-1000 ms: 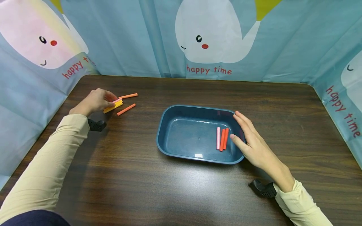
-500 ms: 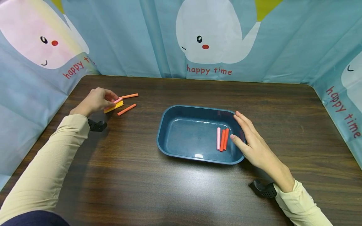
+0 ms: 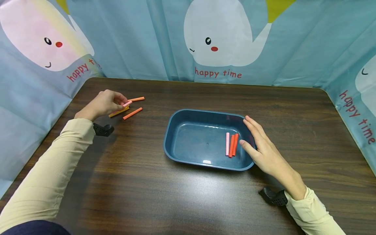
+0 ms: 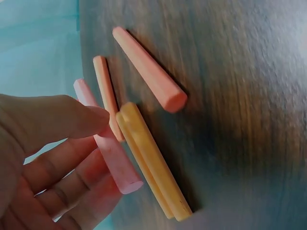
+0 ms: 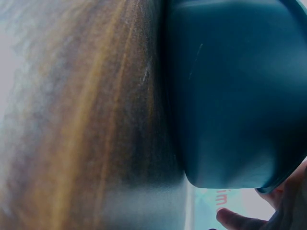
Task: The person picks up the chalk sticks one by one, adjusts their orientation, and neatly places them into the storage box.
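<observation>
In the head view my left hand point(image 3: 105, 103) is at the far left of the table. Its thumb and fingers pinch a pink chalk stick point(image 4: 115, 160), which the left wrist view shows close up, tilted. Two yellow chalk sticks point(image 4: 156, 163) lie side by side just beneath it. An orange chalk stick point(image 3: 136, 99) lies behind them and another orange one point(image 3: 133, 113) to their right. My right hand point(image 3: 265, 151) rests at the right end of a dark blue plastic tub point(image 3: 188, 163), fingers extended along the rim and thumb reaching over the inside.
Inside the tub, near its right end, lie a pink chalk stick point(image 3: 227, 144) and two red ones point(image 3: 233, 145), side by side. The dark wood table point(image 3: 141, 182) ends at a blue curtain point(image 3: 132, 39) printed with whales, at the back and sides.
My left hand has lifted the pink chalk stick off the yellow ones and moved slightly to the right with it. The right hand and tub have stayed in place.
</observation>
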Available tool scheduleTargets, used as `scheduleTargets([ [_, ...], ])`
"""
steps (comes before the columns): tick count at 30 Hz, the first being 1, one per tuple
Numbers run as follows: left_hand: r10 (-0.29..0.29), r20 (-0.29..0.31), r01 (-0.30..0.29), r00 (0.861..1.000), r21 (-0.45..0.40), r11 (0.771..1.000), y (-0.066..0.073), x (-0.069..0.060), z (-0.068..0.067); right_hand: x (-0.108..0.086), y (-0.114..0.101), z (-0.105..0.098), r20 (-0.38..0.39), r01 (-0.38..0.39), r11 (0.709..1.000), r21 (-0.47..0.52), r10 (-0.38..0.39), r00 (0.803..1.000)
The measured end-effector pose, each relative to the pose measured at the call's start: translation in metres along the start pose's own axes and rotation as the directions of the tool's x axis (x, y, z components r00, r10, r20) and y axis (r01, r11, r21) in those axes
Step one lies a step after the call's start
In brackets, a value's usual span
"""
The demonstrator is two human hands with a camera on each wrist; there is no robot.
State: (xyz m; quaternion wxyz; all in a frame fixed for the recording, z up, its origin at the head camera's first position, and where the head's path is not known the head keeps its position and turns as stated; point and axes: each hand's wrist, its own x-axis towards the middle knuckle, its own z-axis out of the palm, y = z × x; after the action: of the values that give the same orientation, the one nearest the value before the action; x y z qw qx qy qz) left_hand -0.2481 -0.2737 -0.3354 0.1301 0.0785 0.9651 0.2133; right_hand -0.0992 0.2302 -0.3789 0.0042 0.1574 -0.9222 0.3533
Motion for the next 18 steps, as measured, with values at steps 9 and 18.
scheduleTargets([
  [9, 0.026, 0.018, -0.025, 1.0, -0.017, 1.0, 0.017, -0.005, 0.001, 0.0, 0.0, 0.0, 0.003, -0.004, 1.0, 0.002, 0.004, 1.0],
  [18, 0.047, 0.017, -0.047, 0.999, -0.037, 0.998, 0.032, -0.008, 0.004, 0.0, 0.0, -0.001, 0.003, -0.002, 1.0, 0.003, 0.002, 1.0],
])
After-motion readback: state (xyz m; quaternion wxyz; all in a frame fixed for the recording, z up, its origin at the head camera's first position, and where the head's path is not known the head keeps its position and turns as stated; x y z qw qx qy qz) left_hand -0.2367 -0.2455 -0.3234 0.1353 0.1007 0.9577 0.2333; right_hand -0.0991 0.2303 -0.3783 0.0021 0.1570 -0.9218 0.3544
